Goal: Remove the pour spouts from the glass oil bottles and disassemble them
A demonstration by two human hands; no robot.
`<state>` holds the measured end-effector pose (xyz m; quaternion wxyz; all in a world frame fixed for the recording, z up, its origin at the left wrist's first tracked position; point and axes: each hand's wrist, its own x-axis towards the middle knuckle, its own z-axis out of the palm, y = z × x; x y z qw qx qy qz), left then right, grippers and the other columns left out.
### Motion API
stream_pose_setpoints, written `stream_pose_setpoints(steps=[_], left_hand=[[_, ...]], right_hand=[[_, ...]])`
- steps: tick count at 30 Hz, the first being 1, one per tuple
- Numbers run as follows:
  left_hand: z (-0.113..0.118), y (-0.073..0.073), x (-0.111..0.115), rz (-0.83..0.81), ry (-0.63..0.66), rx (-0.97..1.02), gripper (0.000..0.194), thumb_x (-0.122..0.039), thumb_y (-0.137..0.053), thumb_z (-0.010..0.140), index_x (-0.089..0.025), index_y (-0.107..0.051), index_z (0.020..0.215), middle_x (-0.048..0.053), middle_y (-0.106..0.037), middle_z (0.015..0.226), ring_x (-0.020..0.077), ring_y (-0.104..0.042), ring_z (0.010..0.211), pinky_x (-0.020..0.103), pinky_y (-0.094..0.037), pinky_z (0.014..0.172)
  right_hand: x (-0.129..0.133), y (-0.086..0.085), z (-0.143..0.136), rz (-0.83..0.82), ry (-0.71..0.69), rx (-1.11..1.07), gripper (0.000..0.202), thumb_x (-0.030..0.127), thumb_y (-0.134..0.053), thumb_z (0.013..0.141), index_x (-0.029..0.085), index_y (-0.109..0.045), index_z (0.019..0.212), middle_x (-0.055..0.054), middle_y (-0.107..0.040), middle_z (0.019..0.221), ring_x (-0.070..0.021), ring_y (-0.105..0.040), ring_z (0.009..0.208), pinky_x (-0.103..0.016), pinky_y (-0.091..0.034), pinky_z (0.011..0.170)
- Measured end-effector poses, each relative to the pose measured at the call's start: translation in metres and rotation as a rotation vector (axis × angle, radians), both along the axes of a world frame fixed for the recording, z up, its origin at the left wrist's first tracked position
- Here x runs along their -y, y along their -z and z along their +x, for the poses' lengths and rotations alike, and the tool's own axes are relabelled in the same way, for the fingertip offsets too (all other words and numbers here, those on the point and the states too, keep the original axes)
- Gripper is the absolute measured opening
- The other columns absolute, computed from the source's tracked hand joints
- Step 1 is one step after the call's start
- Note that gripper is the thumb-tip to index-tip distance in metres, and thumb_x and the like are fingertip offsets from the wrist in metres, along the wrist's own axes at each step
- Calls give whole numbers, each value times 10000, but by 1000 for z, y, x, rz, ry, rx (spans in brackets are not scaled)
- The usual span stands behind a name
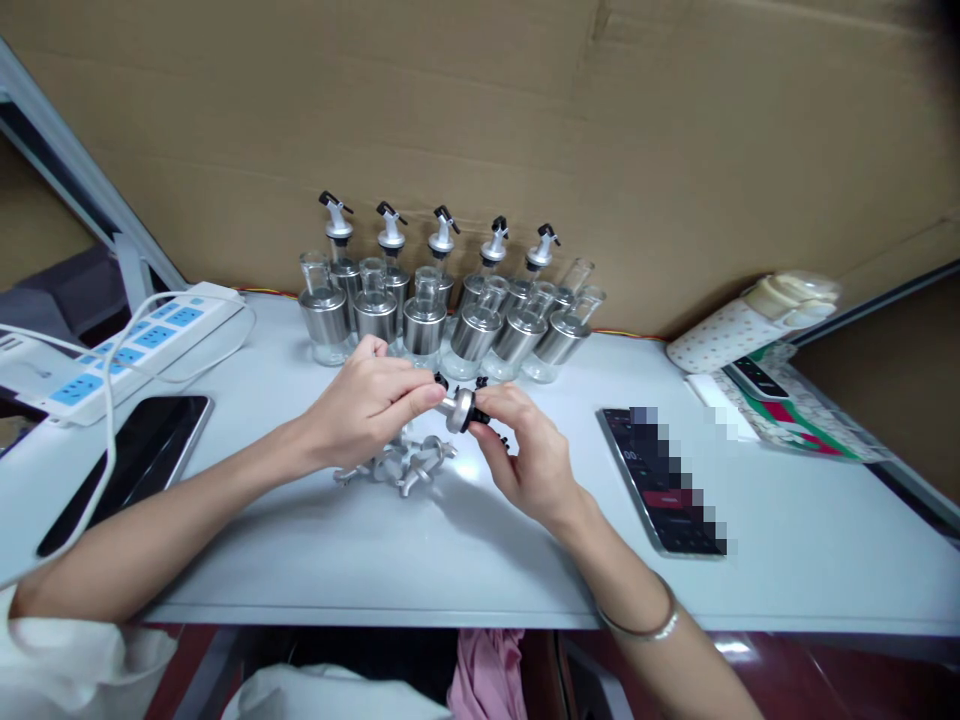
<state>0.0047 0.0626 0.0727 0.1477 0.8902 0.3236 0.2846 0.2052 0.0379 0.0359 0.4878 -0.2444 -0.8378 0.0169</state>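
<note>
Between my two hands, above the table, is a silver and black pourer spout (460, 410). My left hand (375, 400) is closed on its silver spout end, thumb on top. My right hand (529, 455) pinches the black stopper end between thumb and fingers. Below my left hand lies a pile of loose silver spout parts (409, 460). Small black parts (504, 442) show partly behind my right fingers. Beyond my hands stand glass bottles with metal sleeves (424, 325); the front ones have open necks. Several at the back carry silver pourers with black levers (442, 232).
A white power strip (154, 345) with a cable and a dark phone (135, 465) lie at left. At right are another phone (637, 470), partly pixelated, a dotted white cup (720, 335) and a patterned packet (806, 420). Cardboard (480, 110) closes off the back.
</note>
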Motion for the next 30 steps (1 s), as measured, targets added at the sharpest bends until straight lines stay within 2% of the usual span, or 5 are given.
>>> stream_pose_setpoints(steps=[13,17,22,25,30], left_hand=[[-3,-4,-10,-927,11,315,403,-408,-428,820,-198,-258,522,-59,-181,511,71,-155,459,238,-154,439],[-20,-14,-22,-720,-171,443,377,-359,-428,812,-202,-246,521,-51,-200,514,77,-196,452,234,-196,442],[-36,-19,-26,-396,-171,53,357,-413,-346,907,-187,-461,655,-6,-454,623,132,-438,580,256,-367,563],[-38,-10,-26,-349,-95,-236,326,-433,-351,931,-185,-554,875,20,-567,833,153,-532,740,259,-411,669],[-34,3,-23,-429,129,-414,323,-435,-382,934,-201,-590,1014,39,-561,1032,162,-546,941,249,-400,820]], right_hand=[[2,-6,5,22,41,47,185,109,-479,888,225,-497,1030,-66,-641,941,-182,-617,890,-349,-529,760],[-6,-3,25,179,210,-178,197,73,-514,847,251,-524,931,-51,-619,996,-187,-621,915,-371,-533,779],[-20,6,35,77,276,-193,321,114,-551,842,264,-472,1115,-77,-624,1032,-212,-631,938,-395,-556,755],[-22,6,32,56,301,-102,299,104,-539,848,250,-511,1107,-78,-644,1043,-198,-643,898,-368,-561,721],[-21,2,30,65,322,-47,248,89,-545,843,230,-549,1048,-80,-665,1001,-201,-644,923,-367,-561,740]])
